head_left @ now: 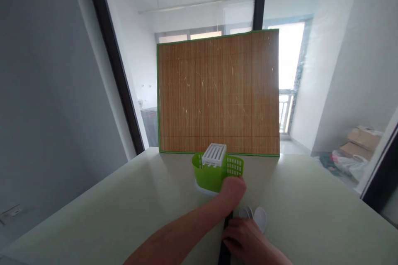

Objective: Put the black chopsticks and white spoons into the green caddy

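Tabletop (139,198), green basket (207,177) beyond hands (233,192)

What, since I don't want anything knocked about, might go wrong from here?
The left hand is at the basket, so a bump could shift it. The white rack sits high on the basket and might slip if it is loose; I cannot tell whether it is fixed. The white discs lie close by the right hand, which could brush them aside.
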A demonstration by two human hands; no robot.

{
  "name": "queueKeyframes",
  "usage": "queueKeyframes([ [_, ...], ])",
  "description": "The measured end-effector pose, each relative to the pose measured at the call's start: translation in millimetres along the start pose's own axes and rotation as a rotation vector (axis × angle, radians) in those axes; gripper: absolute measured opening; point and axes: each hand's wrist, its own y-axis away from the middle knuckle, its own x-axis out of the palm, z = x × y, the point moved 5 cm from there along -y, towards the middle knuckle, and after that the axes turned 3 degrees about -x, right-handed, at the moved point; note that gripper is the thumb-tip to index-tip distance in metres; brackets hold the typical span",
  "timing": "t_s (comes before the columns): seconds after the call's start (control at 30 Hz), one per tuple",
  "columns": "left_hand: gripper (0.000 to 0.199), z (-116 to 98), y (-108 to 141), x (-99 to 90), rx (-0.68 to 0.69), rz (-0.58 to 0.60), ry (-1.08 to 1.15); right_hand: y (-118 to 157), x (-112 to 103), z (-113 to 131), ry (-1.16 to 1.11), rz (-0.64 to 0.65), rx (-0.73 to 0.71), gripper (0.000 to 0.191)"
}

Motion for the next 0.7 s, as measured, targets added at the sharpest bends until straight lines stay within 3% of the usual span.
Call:
queueKeyframes([
  [0.17,0.015,-75,-22,-10.4,0.146,-0.019,0.040,3,5,-6,0.012,-0.151,0.004,0.018],
  [0.3,0.014,-97,-38,-13.5,0.116,-0.006,0.056,5,6,-9,-0.004,-0.231,0.029,0.023],
  [0.4,0.014,-97,-39,-17.1,0.095,-0.002,0.055,6,4,-7,-0.006,-0.267,0.016,0.024],
  [0.5,0.023,-85,-22,-29.8,0.105,-0.086,0.093,6,8,-10,-0.002,-0.250,-0.005,0.025],
  [0.6,0.034,-61,15,-41.0,0.064,-0.146,0.243,6,18,-16,0.070,-0.204,-0.007,0.033],
  [0.7,0.025,-23,63,-35.9,-0.070,-0.090,0.430,2,24,-21,0.143,-0.117,0.014,0.042],
])
